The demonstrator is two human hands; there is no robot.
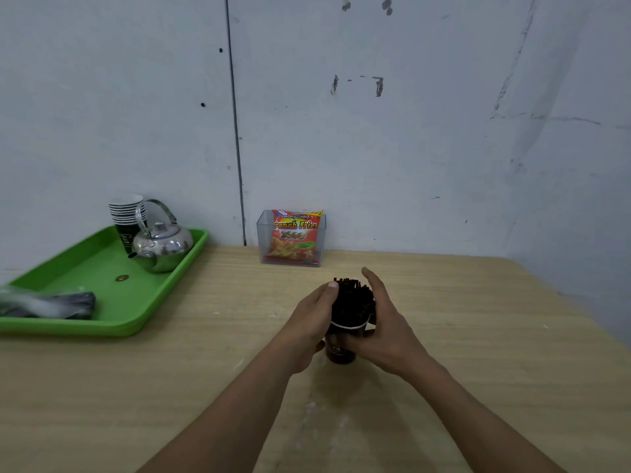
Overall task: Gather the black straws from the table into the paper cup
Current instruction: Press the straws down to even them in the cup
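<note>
A dark paper cup (339, 349) with a white rim stands on the wooden table (478, 336), slightly right of centre. A thick bundle of black straws (351, 302) stands upright in it, tips fanning out above the rim. My left hand (312, 319) lies against the left side of the bundle, fingers straight and pressed to the straws. My right hand (384, 322) flanks the right side, fingers extended past the straws, thumb near the cup's rim. I see no loose straws on the table.
A green tray (102, 285) at the left holds a steel kettle (162, 245), a stack of paper cups (126, 215) and a plastic-wrapped bundle (51, 303). A clear box with a snack bag (293, 238) stands against the back wall.
</note>
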